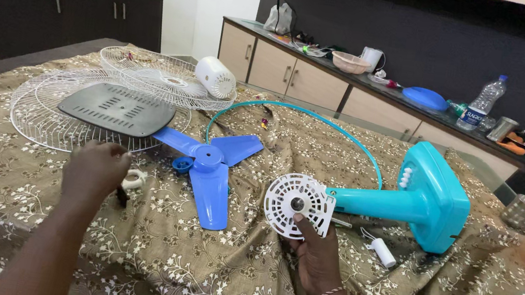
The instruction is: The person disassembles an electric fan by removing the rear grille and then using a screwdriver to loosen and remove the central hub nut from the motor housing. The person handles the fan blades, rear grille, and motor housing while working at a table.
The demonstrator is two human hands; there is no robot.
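The right hand point(319, 256) has its fingers point(299, 221) closed on the lower rim of a white slotted motor cover point(298, 202), thumb on the face just below the centre shaft. That round cover fronts a turquoise fan body point(428, 198) lying on its side on the floral cloth point(207, 262); its long axis runs from the fingers out to the right, neck first, then the boxy base. The right hand is the nearer one to it.

The left hand point(94, 170) rests knuckles-up near the front left of the cloth, fingers curled down; it seems to pinch a small dark piece, though the pictures do not show this clearly. A small white ring part point(134, 180) lies just beside it. Between the two hands lie a blue three-blade fan blade point(212, 168) and a small blue cap point(182, 164) touching its hub.

Farther back, a grey vented plate point(117, 109) lies in one white wire grille point(37, 112); a second grille point(167, 79) holds a white motor housing point(215, 77). A turquoise rim ring point(301, 113) arcs behind the blade. On the rear counter point(325, 85), a pink bowl point(350, 62) looks empty.
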